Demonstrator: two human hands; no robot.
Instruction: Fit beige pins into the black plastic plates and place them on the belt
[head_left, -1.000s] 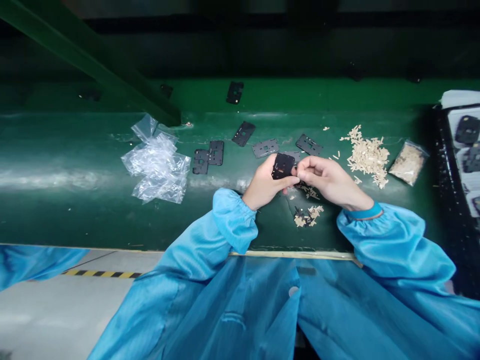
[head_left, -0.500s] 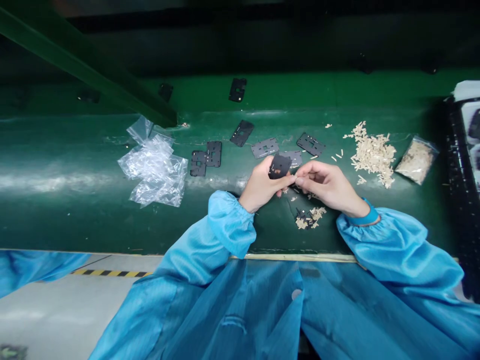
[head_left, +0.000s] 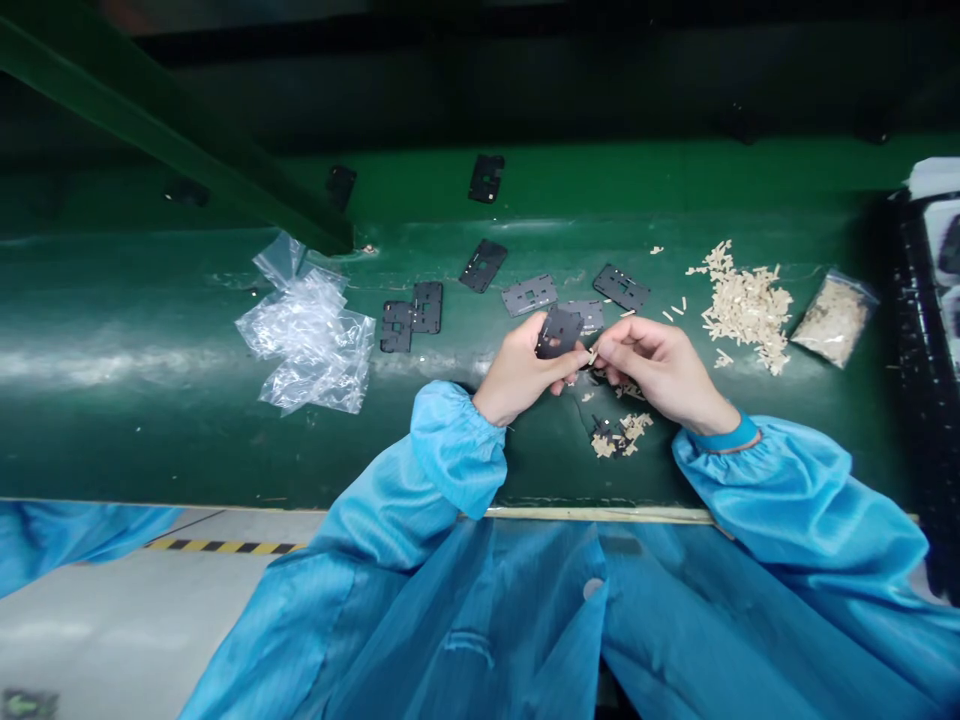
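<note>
My left hand (head_left: 521,372) grips a black perforated plate (head_left: 559,333) by its lower edge, the plate tilted up toward me. My right hand (head_left: 661,375) pinches a small beige piece (head_left: 592,355) between its fingertips, right at the plate's edge. Just below my hands lies a small scatter of beige pieces and dark bits (head_left: 621,435). Behind the plate, a grey perforated plate (head_left: 585,315) lies partly hidden by my left hand and the held plate.
Several more black plates (head_left: 529,295) lie on the green conveyor belt (head_left: 187,440). A heap of beige pieces (head_left: 746,310) and a filled plastic bag (head_left: 832,320) sit to the right. Crumpled clear plastic bags (head_left: 307,345) lie left. A black tray (head_left: 926,300) stands at far right.
The small beige piece now shows at my right fingertips, against the plate's edge. The plate has tilted slightly in my left hand. The view shifted a little from a second ago.
</note>
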